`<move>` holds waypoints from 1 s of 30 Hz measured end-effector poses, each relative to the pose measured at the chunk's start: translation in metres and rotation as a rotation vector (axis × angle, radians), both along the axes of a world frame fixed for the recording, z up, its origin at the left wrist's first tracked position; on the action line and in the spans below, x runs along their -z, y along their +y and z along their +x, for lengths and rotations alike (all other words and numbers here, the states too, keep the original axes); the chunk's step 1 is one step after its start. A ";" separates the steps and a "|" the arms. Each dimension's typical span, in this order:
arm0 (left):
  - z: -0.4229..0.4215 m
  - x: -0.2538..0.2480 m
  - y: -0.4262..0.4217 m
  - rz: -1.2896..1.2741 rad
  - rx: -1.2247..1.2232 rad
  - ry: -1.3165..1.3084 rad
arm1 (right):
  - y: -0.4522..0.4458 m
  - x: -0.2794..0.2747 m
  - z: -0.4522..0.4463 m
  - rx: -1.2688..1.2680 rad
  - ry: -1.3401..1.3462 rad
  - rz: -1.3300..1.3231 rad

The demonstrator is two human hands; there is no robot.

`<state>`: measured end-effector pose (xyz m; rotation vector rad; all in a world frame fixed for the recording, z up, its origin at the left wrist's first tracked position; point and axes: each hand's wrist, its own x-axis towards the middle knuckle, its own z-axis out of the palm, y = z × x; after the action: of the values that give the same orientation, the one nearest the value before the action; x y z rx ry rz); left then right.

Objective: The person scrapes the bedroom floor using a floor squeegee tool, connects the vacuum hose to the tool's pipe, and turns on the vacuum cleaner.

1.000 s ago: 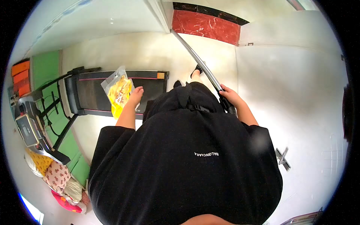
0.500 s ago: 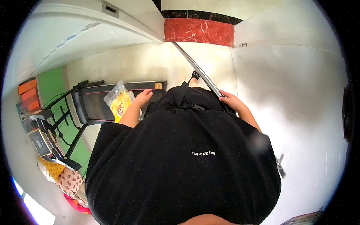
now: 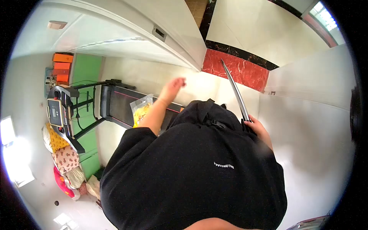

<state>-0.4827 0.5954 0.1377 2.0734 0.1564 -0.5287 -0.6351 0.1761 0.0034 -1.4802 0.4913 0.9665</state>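
My right hand (image 3: 257, 127) is wrapped round the near end of a silver metal pole (image 3: 237, 90). The pole slants away from me, and its far end overlaps the red marble door sill (image 3: 251, 74). What is fixed at either end cannot be made out. My left hand (image 3: 174, 89) is raised over the pale floor near the white door; its fingers are blurred and look bent, and no object shows in it. Behind my left forearm lies a clear plastic bag with something yellow (image 3: 141, 113) in it, on the treadmill (image 3: 122, 105), partly hidden by the arm.
A white door (image 3: 180, 28) stands at the upper left of the doorway. The treadmill console (image 3: 55, 112) is at the left, near orange boxes (image 3: 62, 67) and patterned cushions (image 3: 66, 159). A white wall or panel (image 3: 306, 126) runs along my right.
My left hand has risen away from the bag and treadmill towards the door. My view has turned, showing more of the doorway; the pole stays in my right hand.
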 end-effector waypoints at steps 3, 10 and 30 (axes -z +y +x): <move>0.023 -0.144 -0.034 -0.289 -0.089 -0.763 | 0.012 -0.034 0.043 -0.140 -0.025 -0.057; 0.014 -0.302 -0.044 -0.693 0.498 -1.682 | 0.013 -0.026 0.069 -0.169 0.029 -0.070; 0.085 -0.310 -0.200 -1.390 1.108 -1.169 | 0.123 0.027 -0.278 0.700 0.306 -0.037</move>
<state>-0.3976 0.3954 0.4477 0.6196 -1.6100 0.1104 -0.9127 0.2993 -0.0238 -1.0624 1.1616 0.6155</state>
